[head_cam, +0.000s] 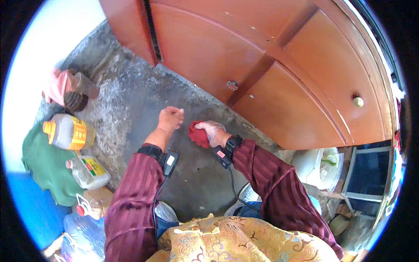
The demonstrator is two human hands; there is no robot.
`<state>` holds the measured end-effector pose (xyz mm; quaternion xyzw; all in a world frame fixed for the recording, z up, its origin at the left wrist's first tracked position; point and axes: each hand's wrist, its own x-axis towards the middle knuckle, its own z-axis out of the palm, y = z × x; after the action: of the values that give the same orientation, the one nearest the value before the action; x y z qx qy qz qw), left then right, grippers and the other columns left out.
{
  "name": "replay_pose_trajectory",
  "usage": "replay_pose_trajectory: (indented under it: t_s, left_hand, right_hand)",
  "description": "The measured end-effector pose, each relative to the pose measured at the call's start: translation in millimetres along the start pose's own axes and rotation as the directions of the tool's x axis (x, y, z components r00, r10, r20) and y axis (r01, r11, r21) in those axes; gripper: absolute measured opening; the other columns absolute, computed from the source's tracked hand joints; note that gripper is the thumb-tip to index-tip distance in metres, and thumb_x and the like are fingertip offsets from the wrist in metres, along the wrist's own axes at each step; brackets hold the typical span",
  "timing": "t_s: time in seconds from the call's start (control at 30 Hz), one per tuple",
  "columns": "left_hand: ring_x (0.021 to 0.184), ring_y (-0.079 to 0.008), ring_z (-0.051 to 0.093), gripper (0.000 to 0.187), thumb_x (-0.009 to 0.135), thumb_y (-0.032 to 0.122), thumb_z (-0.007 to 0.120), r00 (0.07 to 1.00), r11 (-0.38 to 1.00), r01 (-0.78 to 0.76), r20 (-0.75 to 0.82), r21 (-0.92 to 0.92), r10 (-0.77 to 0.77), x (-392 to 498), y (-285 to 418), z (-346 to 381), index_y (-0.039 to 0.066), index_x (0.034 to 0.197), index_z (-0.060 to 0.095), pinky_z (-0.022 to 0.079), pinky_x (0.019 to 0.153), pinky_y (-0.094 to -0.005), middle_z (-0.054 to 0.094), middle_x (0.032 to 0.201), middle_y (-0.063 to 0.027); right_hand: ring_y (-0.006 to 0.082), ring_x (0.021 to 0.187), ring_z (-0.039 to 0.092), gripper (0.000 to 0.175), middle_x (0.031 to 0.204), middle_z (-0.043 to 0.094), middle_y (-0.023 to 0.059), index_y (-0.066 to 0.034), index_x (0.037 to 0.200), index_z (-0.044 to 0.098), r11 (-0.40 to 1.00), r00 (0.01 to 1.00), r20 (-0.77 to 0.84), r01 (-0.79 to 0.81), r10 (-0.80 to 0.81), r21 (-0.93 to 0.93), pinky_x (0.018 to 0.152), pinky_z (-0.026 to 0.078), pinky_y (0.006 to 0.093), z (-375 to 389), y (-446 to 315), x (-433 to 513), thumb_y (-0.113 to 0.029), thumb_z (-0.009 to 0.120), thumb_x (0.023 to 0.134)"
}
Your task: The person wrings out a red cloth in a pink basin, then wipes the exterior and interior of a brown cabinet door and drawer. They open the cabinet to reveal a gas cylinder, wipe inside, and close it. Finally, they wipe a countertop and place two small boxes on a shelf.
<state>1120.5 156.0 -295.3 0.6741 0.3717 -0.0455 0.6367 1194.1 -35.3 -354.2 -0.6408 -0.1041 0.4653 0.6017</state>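
Observation:
My right hand (214, 131), in a thin clear plastic glove, is closed on a bunched red cloth (198, 134) near the middle of the view, over the grey concrete floor (186, 170). To its left, my left hand (172, 117) is bare and loosely curled, with fingers bent towards the cloth but apart from it; nothing shows in it. Both wrists wear black straps with small cabled boxes. Beyond the hands stands a reddish-brown wooden door (209, 59) with raised panels.
At the left are an oil jug with an orange cap (67, 131), a clear jug (88, 172), a red-capped bottle (95, 203), a green cloth (49, 163) and a pink cloth (57, 85). A white bucket (306, 163) stands at the right, under the door's edge.

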Motion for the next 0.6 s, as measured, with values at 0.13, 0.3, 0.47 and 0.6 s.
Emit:
replay_pose_trajectory:
  t_s: [0.13, 0.3, 0.47, 0.6]
  left_hand:
    - [0.091, -0.0228, 0.064, 0.035, 0.096, 0.042, 0.056, 0.995, 0.998, 0.058, -0.076, -0.029, -0.06, -12, -18, -2, 0.009, 0.108, 0.061, 0.054, 0.073, -0.0456, 0.066, 0.097, -0.0066]
    - [0.092, -0.0258, 0.064, 0.042, 0.101, 0.043, 0.044, 0.952, 0.774, 0.203, 0.305, -0.6, -0.013, -11, -28, 17, 0.005, 0.109, 0.06, 0.054, 0.077, -0.0458, 0.066, 0.103, -0.0106]
    - [0.094, -0.0262, 0.065, 0.045, 0.103, 0.042, 0.041, 0.948, 0.714, 0.275, 0.306, -0.644, -0.089, -5, -36, 20, 0.001, 0.106, 0.061, 0.052, 0.087, -0.0412, 0.066, 0.103, -0.0135]
    - [0.104, -0.0309, 0.061, 0.051, 0.096, 0.053, 0.049, 0.924, 0.816, 0.36, 0.295, -0.451, -0.245, -3, -43, 14, 0.006, 0.115, 0.061, 0.047, 0.09, -0.0515, 0.063, 0.116, -0.0131]
  right_hand:
    - [0.0226, 0.092, 0.065, 0.032, 0.101, 0.068, 0.0103, -0.0037, 0.108, 0.063, 0.994, 0.988, 0.121, 0.106, -0.101, -0.033, 0.077, 0.053, 0.0364, 10, -13, -4, -0.023, 0.066, 0.082]
    - [0.0232, 0.097, 0.062, 0.041, 0.106, 0.064, 0.0087, -0.004, 0.118, 0.059, 0.992, 0.955, 0.271, 0.128, -0.12, -0.013, 0.088, 0.048, 0.035, 34, -51, -11, -0.015, 0.066, 0.079]
    - [0.0226, 0.098, 0.061, 0.047, 0.102, 0.064, 0.0076, -0.0047, 0.115, 0.061, 0.909, 0.989, 0.125, 0.12, -0.076, -0.399, 0.092, 0.047, 0.0358, 50, -50, -13, -0.011, 0.077, 0.071]
    - [0.022, 0.082, 0.065, 0.028, 0.082, 0.067, 0.0075, -0.0053, 0.099, 0.067, 0.816, 0.999, 0.019, -0.011, 0.026, -0.578, 0.08, 0.051, 0.0355, 48, -55, 5, -0.008, 0.072, 0.072]
